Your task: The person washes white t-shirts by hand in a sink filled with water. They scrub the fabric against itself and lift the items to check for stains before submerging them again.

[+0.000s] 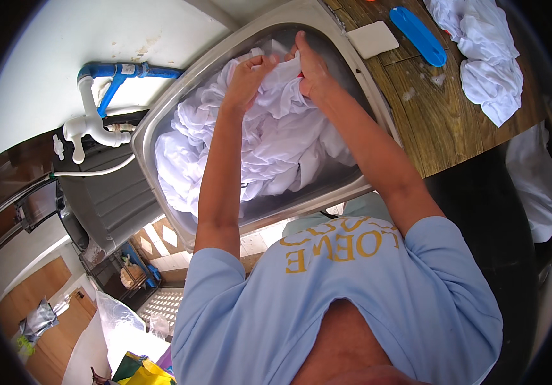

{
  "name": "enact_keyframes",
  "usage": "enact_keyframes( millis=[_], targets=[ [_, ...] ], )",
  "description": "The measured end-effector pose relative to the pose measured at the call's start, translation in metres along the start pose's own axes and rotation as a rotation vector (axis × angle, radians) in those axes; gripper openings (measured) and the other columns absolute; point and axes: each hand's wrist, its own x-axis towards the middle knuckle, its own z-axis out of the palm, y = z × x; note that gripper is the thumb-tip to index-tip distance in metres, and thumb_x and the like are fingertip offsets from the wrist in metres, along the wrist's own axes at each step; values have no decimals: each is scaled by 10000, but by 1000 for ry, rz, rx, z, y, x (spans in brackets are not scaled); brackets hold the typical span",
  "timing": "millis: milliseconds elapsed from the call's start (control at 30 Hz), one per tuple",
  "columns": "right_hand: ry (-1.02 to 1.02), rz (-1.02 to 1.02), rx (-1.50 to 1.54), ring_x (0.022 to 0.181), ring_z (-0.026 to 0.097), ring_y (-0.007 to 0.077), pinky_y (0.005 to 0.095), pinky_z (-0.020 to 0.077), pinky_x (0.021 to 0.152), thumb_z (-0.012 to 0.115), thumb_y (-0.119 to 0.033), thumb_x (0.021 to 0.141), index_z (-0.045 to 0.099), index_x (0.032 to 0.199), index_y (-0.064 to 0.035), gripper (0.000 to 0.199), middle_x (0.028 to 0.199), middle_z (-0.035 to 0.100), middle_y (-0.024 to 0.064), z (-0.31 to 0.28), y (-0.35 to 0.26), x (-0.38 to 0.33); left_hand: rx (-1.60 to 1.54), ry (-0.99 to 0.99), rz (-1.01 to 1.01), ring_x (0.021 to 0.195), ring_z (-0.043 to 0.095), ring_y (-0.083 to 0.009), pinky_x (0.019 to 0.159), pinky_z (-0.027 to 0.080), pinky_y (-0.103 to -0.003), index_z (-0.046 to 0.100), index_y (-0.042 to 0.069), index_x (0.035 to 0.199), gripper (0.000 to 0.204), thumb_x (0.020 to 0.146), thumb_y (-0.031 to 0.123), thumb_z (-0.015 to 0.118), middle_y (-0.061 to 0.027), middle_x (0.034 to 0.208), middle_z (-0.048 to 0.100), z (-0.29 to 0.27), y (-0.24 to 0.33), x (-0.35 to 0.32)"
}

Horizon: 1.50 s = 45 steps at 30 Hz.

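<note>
A large white cloth (269,154) lies bunched in a steel sink (160,115). My left hand (248,78) grips a fold of the cloth at the far side of the basin. My right hand (309,67) clutches the same cloth right beside it, thumbs close together. A small red spot shows between the hands. Both forearms reach from the lower edge across the sink.
A white bar of soap (372,38) and a blue brush (418,35) lie on the wooden counter (443,122) right of the sink. Another white garment (484,58) lies there too. A white tap on a blue pipe (93,122) stands left.
</note>
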Motion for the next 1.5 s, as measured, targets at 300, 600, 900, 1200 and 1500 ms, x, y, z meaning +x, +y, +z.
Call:
enact_keyframes(
  millis=[300,600,900,1200,1500],
  targets=[
    [-72,-19,-12,559,426,140,302,389,546,560,-562,823,479,677,-126,467,620,476,25,-3,3,4,-105,-140,-73,822,615,-112,725,481,-241,643,9,1007,239,797,114,689,-51,931,658,-8,0,-19],
    [-71,108,67,741,570,212,390,500,688,521,-583,831,534,781,-92,494,769,559,71,6,0,0,-396,-78,-23,882,614,-171,782,498,-309,582,-2,1052,237,848,116,609,-73,998,631,23,11,-23],
    [-888,182,786,753,560,191,315,467,709,392,-539,889,590,890,-110,472,761,566,52,-21,29,40,31,354,574,849,605,-178,775,481,-310,611,-17,963,183,861,134,597,-74,925,644,134,4,-6],
    [-842,117,965,699,455,214,299,417,645,462,-421,893,540,831,-10,423,758,487,94,-32,5,15,976,374,984,814,609,-155,724,487,-284,616,-14,959,177,864,134,593,-70,907,647,159,-7,13],
    [-857,130,894,687,486,199,311,436,640,411,-502,902,551,827,-32,497,765,517,76,-33,6,12,1043,379,979,819,607,-142,741,491,-278,626,-10,945,179,865,147,598,-69,911,649,153,-11,0]
  ],
)
